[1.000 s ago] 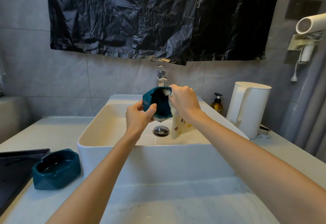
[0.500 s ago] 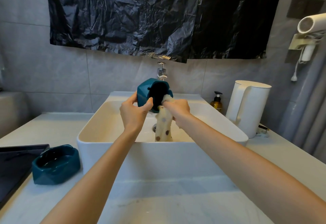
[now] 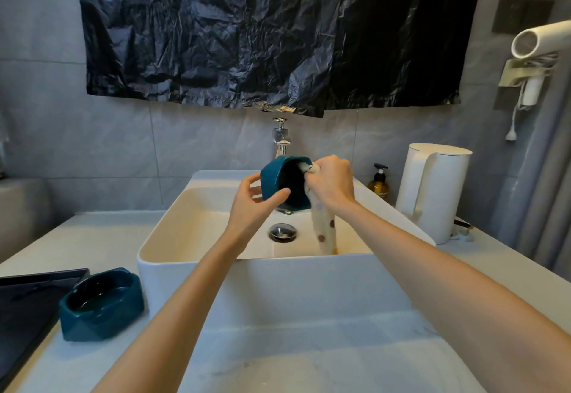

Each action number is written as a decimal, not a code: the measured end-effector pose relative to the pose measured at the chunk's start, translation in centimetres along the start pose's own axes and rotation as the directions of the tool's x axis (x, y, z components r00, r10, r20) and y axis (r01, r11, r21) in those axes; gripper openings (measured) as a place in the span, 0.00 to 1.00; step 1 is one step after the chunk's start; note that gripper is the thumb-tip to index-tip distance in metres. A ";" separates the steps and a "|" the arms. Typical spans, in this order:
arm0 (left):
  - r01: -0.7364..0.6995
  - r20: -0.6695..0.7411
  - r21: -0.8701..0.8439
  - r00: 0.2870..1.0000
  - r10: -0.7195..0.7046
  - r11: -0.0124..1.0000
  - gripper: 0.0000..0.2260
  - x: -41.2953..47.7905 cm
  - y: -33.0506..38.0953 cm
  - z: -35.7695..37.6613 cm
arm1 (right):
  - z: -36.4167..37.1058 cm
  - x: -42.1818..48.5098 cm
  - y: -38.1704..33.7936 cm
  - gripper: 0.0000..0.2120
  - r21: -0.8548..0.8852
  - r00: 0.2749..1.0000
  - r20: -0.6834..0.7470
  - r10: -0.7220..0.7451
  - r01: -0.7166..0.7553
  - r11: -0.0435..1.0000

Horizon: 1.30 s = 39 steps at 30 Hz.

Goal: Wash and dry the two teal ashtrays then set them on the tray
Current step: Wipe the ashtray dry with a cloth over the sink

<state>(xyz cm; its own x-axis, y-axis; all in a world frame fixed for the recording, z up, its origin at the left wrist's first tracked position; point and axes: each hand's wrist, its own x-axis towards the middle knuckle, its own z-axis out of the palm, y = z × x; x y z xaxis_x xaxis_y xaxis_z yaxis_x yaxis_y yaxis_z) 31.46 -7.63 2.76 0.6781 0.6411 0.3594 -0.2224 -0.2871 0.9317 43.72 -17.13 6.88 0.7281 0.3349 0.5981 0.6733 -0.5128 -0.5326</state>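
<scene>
Over the white basin [image 3: 309,272], my left hand [image 3: 251,207] holds a teal ashtray [image 3: 278,176] tipped on its side, hollow facing right. My right hand [image 3: 335,184] grips a cream dotted cloth [image 3: 324,228] and presses its top end into the hollow; the rest of the cloth hangs down into the basin. A second teal ashtray [image 3: 102,304] sits upright on the counter left of the basin, touching the corner of a dark tray [image 3: 27,303].
A chrome tap [image 3: 280,139] stands behind the held ashtray, with the drain [image 3: 282,232] below. A white kettle [image 3: 432,191] and an amber pump bottle [image 3: 379,183] stand at the right. A hair dryer [image 3: 537,41] hangs on the right wall.
The held ashtray has turned from facing me to facing right. My right hand has shifted the cloth around inside it, from the top, down, then back up to the right.
</scene>
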 end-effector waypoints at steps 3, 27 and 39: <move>0.114 0.057 -0.013 0.992 -0.113 0.993 0.24 0.5 -0.3 -0.2 | -0.9 0.3 -0.4 0.08 -0.277 0.976 0.017 -0.219 0.215 0.937; 0.249 0.029 0.039 0.968 -0.251 0.968 0.14 0.0 -0.3 -0.6 | 0.4 -0.1 -1.8 0.07 -0.327 0.894 0.188 -0.408 0.448 0.832; 0.112 -0.142 -0.056 0.983 -0.119 0.992 0.14 -0.1 0.1 -0.4 | 1.8 -1.6 -1.1 0.10 0.140 0.999 0.032 0.003 -0.007 0.990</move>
<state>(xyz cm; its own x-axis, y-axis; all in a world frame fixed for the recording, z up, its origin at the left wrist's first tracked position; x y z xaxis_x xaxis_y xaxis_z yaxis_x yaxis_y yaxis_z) 31.08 -7.44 2.84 0.5932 0.7652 0.2501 -0.1842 -0.1734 0.9675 42.07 -15.72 5.45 0.7338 0.3587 0.5769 0.6793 -0.3998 -0.6155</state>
